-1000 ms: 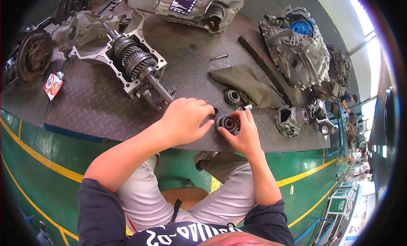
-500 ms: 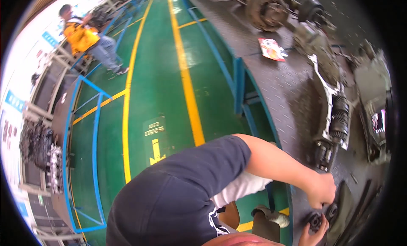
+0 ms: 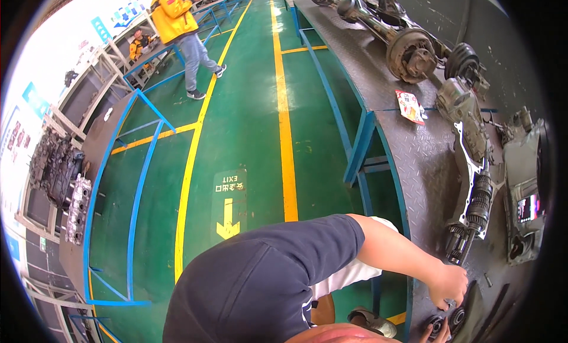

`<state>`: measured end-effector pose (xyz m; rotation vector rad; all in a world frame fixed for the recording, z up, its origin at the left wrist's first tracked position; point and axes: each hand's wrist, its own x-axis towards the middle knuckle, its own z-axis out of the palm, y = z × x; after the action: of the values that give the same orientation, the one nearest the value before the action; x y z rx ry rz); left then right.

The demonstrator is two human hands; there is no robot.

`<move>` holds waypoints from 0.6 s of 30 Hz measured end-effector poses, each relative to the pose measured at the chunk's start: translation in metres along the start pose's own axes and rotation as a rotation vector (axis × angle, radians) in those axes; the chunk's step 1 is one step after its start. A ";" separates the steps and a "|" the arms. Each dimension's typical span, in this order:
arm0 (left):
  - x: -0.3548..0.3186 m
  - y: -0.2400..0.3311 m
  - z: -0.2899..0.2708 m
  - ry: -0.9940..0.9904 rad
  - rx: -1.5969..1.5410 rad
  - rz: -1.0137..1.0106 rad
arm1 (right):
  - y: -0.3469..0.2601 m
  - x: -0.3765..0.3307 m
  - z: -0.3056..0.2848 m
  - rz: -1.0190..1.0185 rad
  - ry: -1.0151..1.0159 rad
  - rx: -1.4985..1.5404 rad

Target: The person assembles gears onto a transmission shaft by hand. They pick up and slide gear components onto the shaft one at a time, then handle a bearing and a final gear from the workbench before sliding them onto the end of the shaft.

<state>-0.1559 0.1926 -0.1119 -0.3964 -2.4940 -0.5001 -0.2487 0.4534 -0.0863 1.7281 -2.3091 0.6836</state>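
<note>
Down at the near end of the steel bench (image 3: 414, 159), the person's left hand (image 3: 451, 284) rests curled over two small dark bearing rings (image 3: 448, 320), fingers bent toward them; whether they actually grip, I cannot tell. The right hand (image 3: 435, 338) barely shows at the lower edge, touching the rings. A gear shaft (image 3: 473, 216) lies just beyond.

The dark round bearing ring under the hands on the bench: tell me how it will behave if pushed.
The dark round bearing ring looks like solid metal, so probably heavy for its size and stiff. Its round shape suggests it could roll if stood on edge. The grey checker-plate bench has a raised pattern, so it would likely drag rather than slide. The left hand rests beside it.
</note>
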 end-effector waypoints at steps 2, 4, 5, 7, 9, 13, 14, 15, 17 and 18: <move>-0.010 0.000 -0.008 0.278 -0.091 0.100 | -0.006 0.000 0.004 0.019 0.021 0.046; -0.025 0.003 -0.029 0.362 -0.098 0.121 | -0.012 0.001 0.008 -0.017 0.051 -0.063; -0.035 0.004 -0.043 0.437 -0.115 0.138 | -0.016 0.001 0.011 -0.014 0.045 -0.067; -0.065 0.017 -0.085 0.493 -0.012 0.129 | -0.018 -0.003 0.008 -0.032 -0.025 -0.117; -0.116 0.038 -0.132 0.550 0.073 0.019 | -0.015 -0.005 0.010 -0.049 -0.057 -0.104; -0.225 0.085 -0.187 0.642 0.192 -0.429 | 0.009 -0.011 0.014 0.046 -0.121 0.012; -0.243 0.095 -0.195 0.677 0.183 -0.530 | 0.019 -0.014 0.019 0.071 -0.104 0.009; -0.260 0.109 -0.201 0.691 0.118 -0.663 | 0.026 -0.023 0.028 0.092 -0.051 -0.007; -0.304 0.103 -0.193 0.767 0.047 -0.776 | 0.038 -0.040 0.037 0.126 -0.016 0.024; -0.325 0.103 -0.183 0.855 -0.055 -0.926 | 0.027 -0.033 0.030 0.153 -0.031 0.066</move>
<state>0.2277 0.1495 -0.1301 0.8434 -1.6791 -0.8527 -0.2602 0.4736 -0.1330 1.6116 -2.4860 0.7734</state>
